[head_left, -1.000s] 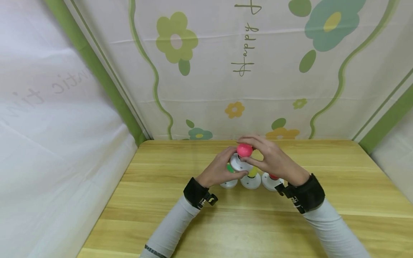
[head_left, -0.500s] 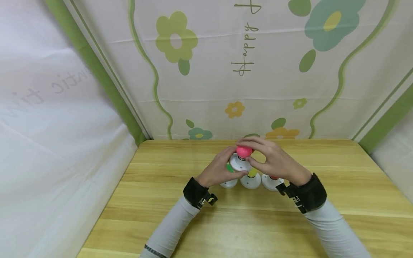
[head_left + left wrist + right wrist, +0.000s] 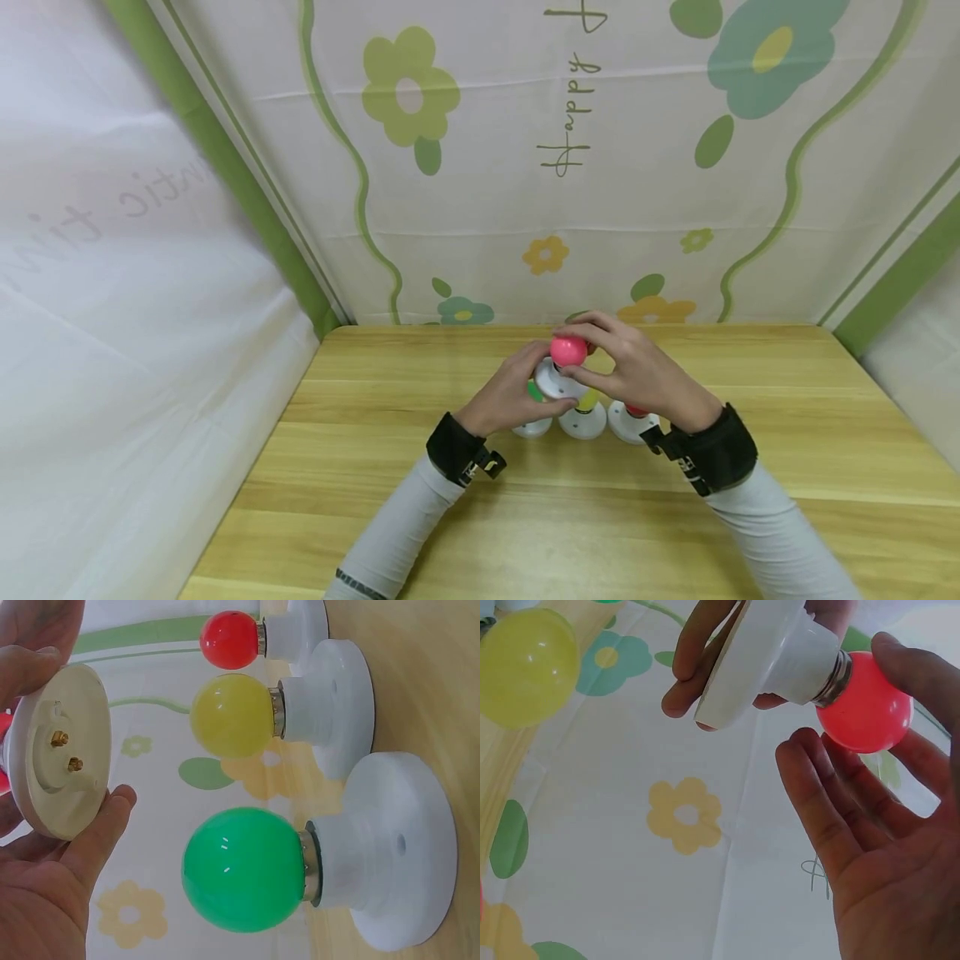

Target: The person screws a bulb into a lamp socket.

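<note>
In the head view my left hand (image 3: 506,396) grips a round white lamp holder (image 3: 553,382) by its rim, raised above the table. A pink light bulb (image 3: 568,351) sits in that holder, its metal collar partly showing in the right wrist view. My right hand (image 3: 637,371) pinches the bulb between thumb and fingers. The left wrist view shows the holder's underside (image 3: 64,757) with two brass screws. Below the hands, a green bulb (image 3: 244,870), a yellow bulb (image 3: 232,716) and a red bulb (image 3: 229,640) stand upright in white holders.
The three standing holders form a row on the wooden table (image 3: 510,517), close beneath both hands. A white flower-printed curtain (image 3: 480,192) rises behind the table's back edge. Another white curtain (image 3: 150,333) hangs at the left.
My right thumb and fingers have shifted on the pink bulb, coming off its front and then back onto it. The left hand and the lamp holder have stayed almost still.
</note>
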`<act>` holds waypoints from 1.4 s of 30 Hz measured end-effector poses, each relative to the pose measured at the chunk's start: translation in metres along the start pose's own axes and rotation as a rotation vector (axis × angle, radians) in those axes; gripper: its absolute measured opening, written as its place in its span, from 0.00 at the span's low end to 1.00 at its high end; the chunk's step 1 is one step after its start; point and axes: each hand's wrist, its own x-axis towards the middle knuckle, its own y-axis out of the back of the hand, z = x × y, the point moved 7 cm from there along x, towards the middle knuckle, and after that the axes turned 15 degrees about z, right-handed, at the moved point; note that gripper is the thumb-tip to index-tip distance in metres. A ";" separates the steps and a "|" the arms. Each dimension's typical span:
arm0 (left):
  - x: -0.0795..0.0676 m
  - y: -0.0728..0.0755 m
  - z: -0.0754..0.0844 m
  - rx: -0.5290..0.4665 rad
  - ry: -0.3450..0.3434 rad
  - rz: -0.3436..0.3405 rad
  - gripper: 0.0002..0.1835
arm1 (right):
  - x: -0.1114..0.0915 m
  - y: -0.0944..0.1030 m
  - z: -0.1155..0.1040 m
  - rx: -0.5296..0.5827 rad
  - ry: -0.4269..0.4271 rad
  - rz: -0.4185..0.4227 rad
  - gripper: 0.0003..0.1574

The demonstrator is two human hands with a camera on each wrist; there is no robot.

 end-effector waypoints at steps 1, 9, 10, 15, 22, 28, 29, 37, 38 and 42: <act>0.000 0.000 0.000 -0.001 0.000 -0.002 0.40 | 0.000 0.000 0.000 -0.007 -0.004 -0.003 0.33; 0.000 0.000 0.003 -0.009 -0.015 0.001 0.40 | 0.001 -0.002 -0.003 0.037 0.009 -0.026 0.39; 0.000 0.001 0.005 -0.012 -0.019 0.005 0.40 | 0.001 -0.002 -0.004 0.056 0.015 -0.029 0.38; 0.004 0.008 0.025 -0.044 -0.029 0.026 0.41 | -0.001 -0.002 -0.006 0.112 0.015 -0.048 0.31; 0.006 0.013 0.036 -0.053 -0.016 0.017 0.39 | -0.002 -0.001 -0.002 0.128 -0.023 -0.071 0.29; 0.001 0.004 0.009 -0.021 -0.005 0.024 0.40 | -0.001 0.002 -0.003 0.101 0.005 -0.034 0.27; 0.000 0.003 0.004 -0.016 -0.001 0.024 0.40 | 0.000 0.003 -0.003 0.092 0.008 -0.027 0.27; -0.001 0.002 0.000 0.000 -0.006 0.006 0.39 | -0.001 0.001 0.000 0.029 -0.015 -0.023 0.29; -0.001 0.001 0.000 0.003 -0.008 0.004 0.38 | -0.001 0.000 0.001 0.021 -0.022 -0.023 0.29; -0.002 -0.001 0.000 0.008 -0.016 0.004 0.38 | -0.002 0.000 0.003 -0.001 -0.040 -0.018 0.30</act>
